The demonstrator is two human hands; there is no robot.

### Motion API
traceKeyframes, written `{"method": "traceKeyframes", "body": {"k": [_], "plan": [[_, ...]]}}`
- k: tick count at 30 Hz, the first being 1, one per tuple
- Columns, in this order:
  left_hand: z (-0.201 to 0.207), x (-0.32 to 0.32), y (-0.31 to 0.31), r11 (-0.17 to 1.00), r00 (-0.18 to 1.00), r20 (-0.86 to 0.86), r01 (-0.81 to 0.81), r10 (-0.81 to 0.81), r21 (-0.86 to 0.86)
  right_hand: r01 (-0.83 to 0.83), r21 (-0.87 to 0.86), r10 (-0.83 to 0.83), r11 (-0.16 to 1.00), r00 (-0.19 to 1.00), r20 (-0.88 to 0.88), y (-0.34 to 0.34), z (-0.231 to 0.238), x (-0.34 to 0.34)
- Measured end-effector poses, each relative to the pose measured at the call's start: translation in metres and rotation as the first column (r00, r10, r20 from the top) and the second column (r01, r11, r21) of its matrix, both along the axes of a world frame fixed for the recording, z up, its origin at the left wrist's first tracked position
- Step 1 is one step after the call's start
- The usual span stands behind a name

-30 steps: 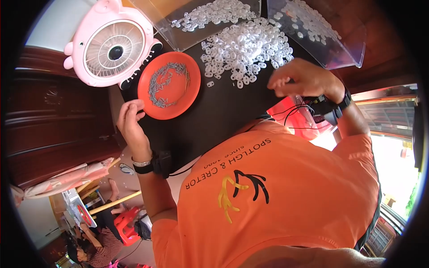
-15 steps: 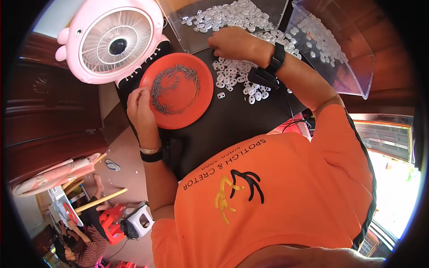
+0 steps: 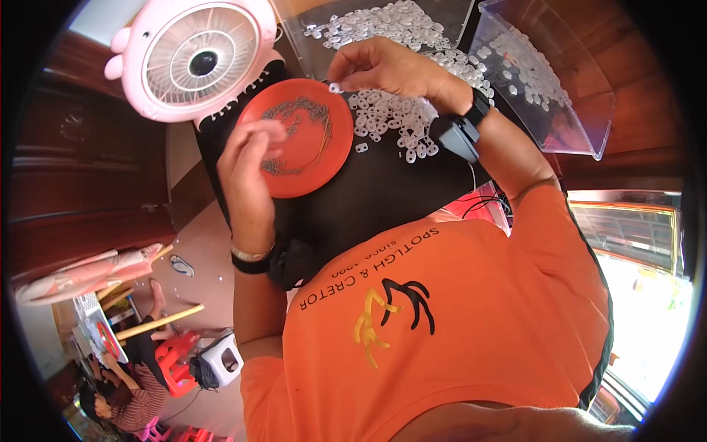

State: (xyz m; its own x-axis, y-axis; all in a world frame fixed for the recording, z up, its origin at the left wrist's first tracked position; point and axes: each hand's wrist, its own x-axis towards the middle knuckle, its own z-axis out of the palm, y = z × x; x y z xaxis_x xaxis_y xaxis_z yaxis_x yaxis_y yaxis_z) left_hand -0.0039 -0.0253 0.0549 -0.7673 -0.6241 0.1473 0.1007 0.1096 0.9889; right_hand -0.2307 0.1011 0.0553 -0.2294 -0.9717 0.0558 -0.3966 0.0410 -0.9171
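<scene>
Below the fingers, a smooth black table [image 3: 368,193] is seen. A round, smooth red plate [image 3: 305,144] is overlapped by the fingers of the left hand [image 3: 249,173]; hard, rounded, holed white pieces [image 3: 398,121] are heaped beside those of the right hand [image 3: 390,68]. Slim grey pins [image 3: 313,110] are strewn on the plate. The left fingers are bent and blurred; whether anything is gripped cannot be told. By arched right fingers, one white piece [image 3: 334,88] is pinched.

Red plate [image 3: 342,140]: smooth plastic, faint sheen. Pins [image 3: 315,110] on it: dull grey, metal by their look. Tabletop [image 3: 361,190] matt black. White pieces [image 3: 394,114]: smooth, hard-looking plastic. Bin [image 3: 586,92] to my right: clear, glossy plastic. Fan housing [image 3: 137,68]: smooth pink plastic. My shirt [image 3: 479,317]: matt cloth. Cabinet [image 3: 88,162]: glossy dark wood.
</scene>
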Motion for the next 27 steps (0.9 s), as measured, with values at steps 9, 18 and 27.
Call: {"method": "traceKeyframes", "body": {"k": [9, 18, 27], "plan": [[-0.029, -0.009, 0.007, 0.922, 0.982, 0.041, 0.16, -0.186, 0.354, -0.025, -0.248, 0.076, 0.968, 0.977, 0.199, -0.015, -0.019, 0.067], [-0.041, -0.009, -0.001, 0.873, 0.965, 0.015, 0.231, -0.263, 0.43, -0.039, -0.54, -0.208, 0.84, 0.898, -0.389, -0.02, -0.034, 0.072], [-0.05, -0.01, 0.001, 0.973, 0.978, 0.114, 0.152, -0.173, 0.171, -0.023, -0.467, -0.148, 0.884, 0.934, -0.326, -0.014, -0.034, 0.077]]}}
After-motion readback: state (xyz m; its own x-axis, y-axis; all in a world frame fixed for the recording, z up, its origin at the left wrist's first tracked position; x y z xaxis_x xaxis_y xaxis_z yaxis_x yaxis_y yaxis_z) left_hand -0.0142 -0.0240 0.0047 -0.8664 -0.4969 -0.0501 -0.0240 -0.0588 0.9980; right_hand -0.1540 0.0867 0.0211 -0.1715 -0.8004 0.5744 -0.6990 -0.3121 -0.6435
